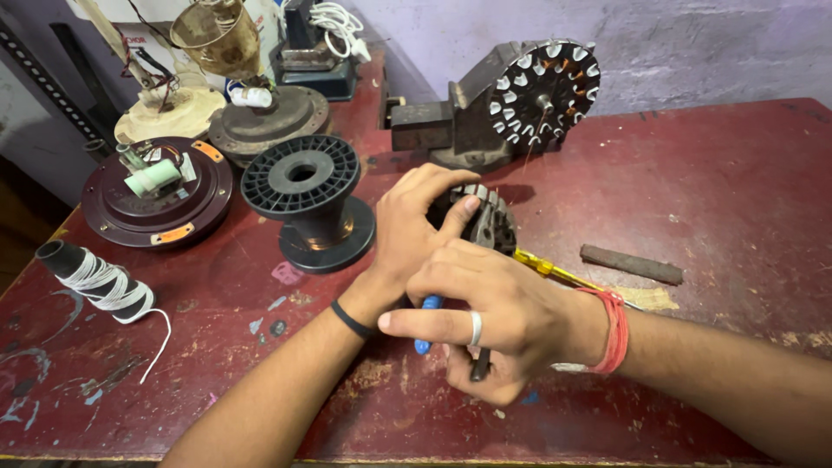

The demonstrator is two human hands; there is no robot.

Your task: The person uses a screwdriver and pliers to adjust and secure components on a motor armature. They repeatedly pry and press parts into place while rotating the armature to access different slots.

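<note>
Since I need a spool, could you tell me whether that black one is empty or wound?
Empty: the black spool stands upright on the table, its bare core showing no wire.

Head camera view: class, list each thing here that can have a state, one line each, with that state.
Left hand: gripping the slotted metal core.
Right hand: closed on a dark tool.
Black spool: upright, no wire.
Vise: clamping a wound core.
Brown motor cover: lying open-side up.
</note>
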